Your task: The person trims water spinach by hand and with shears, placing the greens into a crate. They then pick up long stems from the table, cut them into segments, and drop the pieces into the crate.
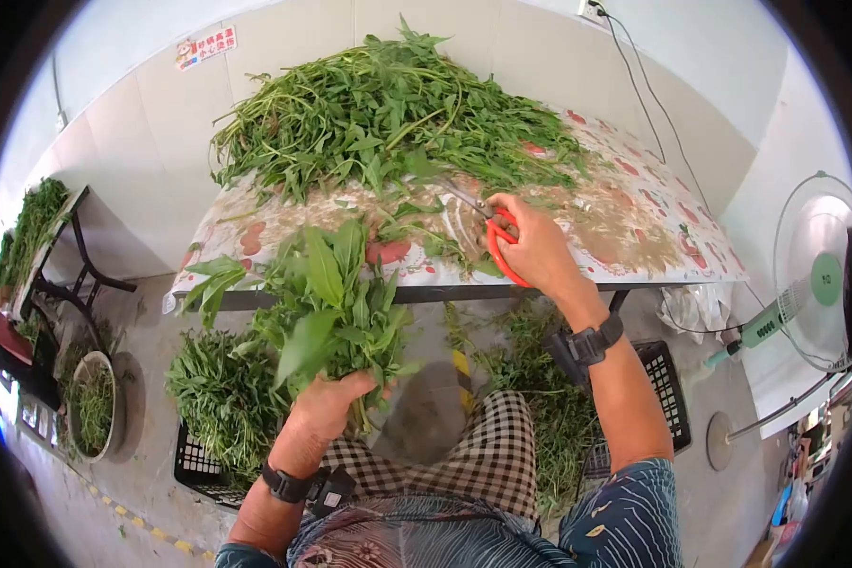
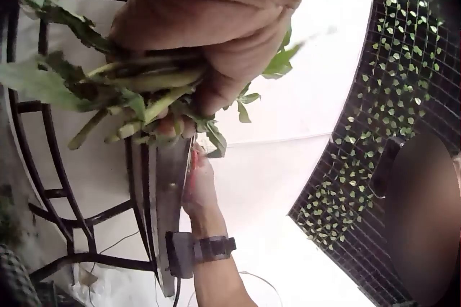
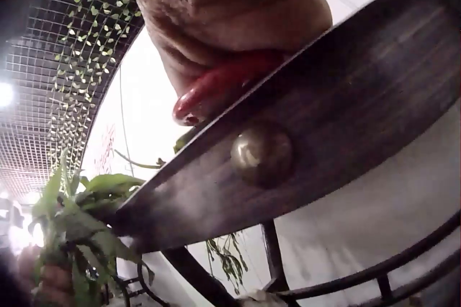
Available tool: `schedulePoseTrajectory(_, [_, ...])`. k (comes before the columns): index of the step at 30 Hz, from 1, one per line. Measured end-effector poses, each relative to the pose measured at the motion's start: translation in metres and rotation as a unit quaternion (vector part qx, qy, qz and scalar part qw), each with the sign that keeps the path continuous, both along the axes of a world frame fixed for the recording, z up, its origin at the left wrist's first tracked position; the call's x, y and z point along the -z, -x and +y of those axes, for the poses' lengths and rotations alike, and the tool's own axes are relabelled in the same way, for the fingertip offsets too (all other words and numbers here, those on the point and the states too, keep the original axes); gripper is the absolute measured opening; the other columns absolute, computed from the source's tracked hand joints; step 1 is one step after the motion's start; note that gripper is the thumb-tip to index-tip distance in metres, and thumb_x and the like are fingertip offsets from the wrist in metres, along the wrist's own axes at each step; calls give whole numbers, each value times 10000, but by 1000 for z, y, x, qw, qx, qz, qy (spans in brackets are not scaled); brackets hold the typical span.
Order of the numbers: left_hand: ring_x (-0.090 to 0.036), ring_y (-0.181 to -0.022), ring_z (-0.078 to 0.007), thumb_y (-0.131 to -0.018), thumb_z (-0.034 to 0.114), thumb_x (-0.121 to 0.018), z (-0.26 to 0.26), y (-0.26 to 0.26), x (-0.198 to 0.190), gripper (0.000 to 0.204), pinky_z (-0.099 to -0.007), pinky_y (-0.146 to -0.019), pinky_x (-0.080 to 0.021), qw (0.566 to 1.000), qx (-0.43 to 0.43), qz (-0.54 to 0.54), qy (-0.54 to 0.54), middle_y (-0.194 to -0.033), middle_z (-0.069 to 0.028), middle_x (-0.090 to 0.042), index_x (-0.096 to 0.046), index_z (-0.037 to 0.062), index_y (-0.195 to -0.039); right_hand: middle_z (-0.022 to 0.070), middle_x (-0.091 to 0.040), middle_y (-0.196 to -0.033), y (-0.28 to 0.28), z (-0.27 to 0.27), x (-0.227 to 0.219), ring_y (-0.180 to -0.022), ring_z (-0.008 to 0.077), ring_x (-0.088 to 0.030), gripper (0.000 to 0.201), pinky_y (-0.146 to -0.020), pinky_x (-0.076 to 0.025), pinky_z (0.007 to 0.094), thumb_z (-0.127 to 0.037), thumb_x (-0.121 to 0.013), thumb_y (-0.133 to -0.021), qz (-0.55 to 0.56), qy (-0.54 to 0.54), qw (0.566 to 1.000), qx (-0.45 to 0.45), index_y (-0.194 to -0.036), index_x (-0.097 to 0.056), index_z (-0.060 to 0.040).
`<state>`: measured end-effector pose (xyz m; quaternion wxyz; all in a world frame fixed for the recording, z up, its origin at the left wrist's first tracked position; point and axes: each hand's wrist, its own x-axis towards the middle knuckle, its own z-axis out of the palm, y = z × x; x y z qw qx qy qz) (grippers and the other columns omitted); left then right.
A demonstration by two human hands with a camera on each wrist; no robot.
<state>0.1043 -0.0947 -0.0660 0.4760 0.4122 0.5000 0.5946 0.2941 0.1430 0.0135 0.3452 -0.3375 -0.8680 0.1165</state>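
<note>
My left hand (image 1: pixel 324 409) grips a bunch of leafy green stems (image 1: pixel 336 293) in front of the table edge, its leaves fanning up and away from me. Cut stem ends (image 2: pixel 130 123) poke out below the fingers in the left wrist view. Over the table, my right hand (image 1: pixel 540 248) holds red-handled scissors (image 1: pixel 498 248), blades pointing up and left toward the leaf pile. The right wrist view has a red scissor handle (image 3: pixel 223 87) under the palm, close above the table edge; the blades are hidden there. A large heap of leafy stems (image 1: pixel 379 114) covers the table's far side.
Soil and loose leaves litter the patterned tablecloth (image 1: pixel 653 213). Below, greens fill a black crate (image 1: pixel 199 464) at left; another crate (image 1: pixel 667 393) stands at right. A fan (image 1: pixel 814 275) is at far right, a round basin (image 1: pixel 114 417) with greens on the left floor.
</note>
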Motion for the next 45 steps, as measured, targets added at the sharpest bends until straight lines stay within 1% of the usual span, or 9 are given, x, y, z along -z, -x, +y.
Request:
schedulePoseTrajectory(14, [-555, -667, -154, -785, 49, -552, -1, -5, -2, 193, -277, -621, -462, 996, -32, -79, 11, -796, -81, -623, -567, -16, -966, 52, -620, -767, -7, -74, 6, -662, 157, -593, 359, -604, -479, 293, -101, -677, -752, 88, 79, 991, -57, -1081, -533, -91])
schedulePoseTrajectory(20, [-583, -742, -168, -810, 53, -568, -2, -3, 4, 275, -293, -675, -492, 992, 2, -126, 4, -925, -84, -628, -544, -11, -1076, 38, -557, -736, 5, -109, 38, -663, 93, -513, 439, -631, -459, 260, -115, -712, -750, 262, 347, 871, -228, -1122, -494, -33])
schedulePoseTrajectory(23, [-596, -780, -165, -821, 61, -590, -4, -11, -12, 282, -291, -679, -508, 993, -2, -118, 27, -938, -72, -621, -541, -2, -1092, 91, -588, -763, 11, -129, 38, -710, 159, -592, 457, -661, -471, 298, -146, -717, -740, 52, 258, 942, -210, -1113, -485, -21])
schedulePoseTrajectory(27, [-608, -740, -163, -825, 66, -604, -5, -11, -4, 288, -277, -614, -516, 993, -19, -113, -3, -922, -71, -618, -535, 3, -1098, 142, -599, -783, 15, -138, 48, -716, 246, -609, 413, -666, -474, 315, -157, -705, -736, 36, 245, 936, -249, -1072, -498, -36])
schedulePoseTrajectory(34, [-592, -643, -158, -827, 56, -598, -4, -3, -2, 276, -261, -544, -495, 995, 31, -90, 8, -890, -82, -614, -529, -12, -1086, -16, -542, -767, 4, -130, 43, -660, 29, -480, 306, -596, -422, 192, -18, -625, -774, 234, 327, 898, -176, -1062, -521, -27])
schedulePoseTrajectory(38, [-581, -645, -153, -842, 53, -570, -7, -6, -4, 236, -265, -566, -492, 998, 21, -55, 5, -860, -89, -614, -537, -21, -1064, -1, -558, -801, -3, -127, 23, -688, 39, -504, 269, -629, -442, 194, -2, -597, -813, 112, 303, 936, -143, -1069, -515, -9])
schedulePoseTrajectory(41, [-573, -657, -162, -814, 15, -553, -13, 10, -3, 184, -279, -579, -481, 993, 31, 104, -42, -785, -60, -606, -568, 1, -997, 5, -552, -803, -6, -114, 33, -690, 47, -508, 269, -602, -441, 203, 14, -589, -822, 125, 139, 968, -167, -1079, -516, -9])
schedulePoseTrajectory(43, [-574, -678, -168, -818, 9, -541, -14, 17, 1, 182, -279, -580, -479, 999, -35, 15, -14, -804, -67, -604, -561, -2, -998, 18, -543, -805, -13, -102, 19, -661, 75, -490, 199, -559, -411, 209, -130, -528, -887, 290, 260, 894, -220, -1049, -518, -14])
schedulePoseTrajectory(45, [-553, -661, -146, -860, 50, -521, -17, 20, -7, 172, -269, -579, -466, 981, -94, -167, 35, -838, -78, -599, -556, -10, -1018, 41, -547, -803, -22, -83, 0, -643, 106, -477, 267, -532, -384, 203, -259, -441, -941, 521, 443, 654, -324, -1026, -508, -15])
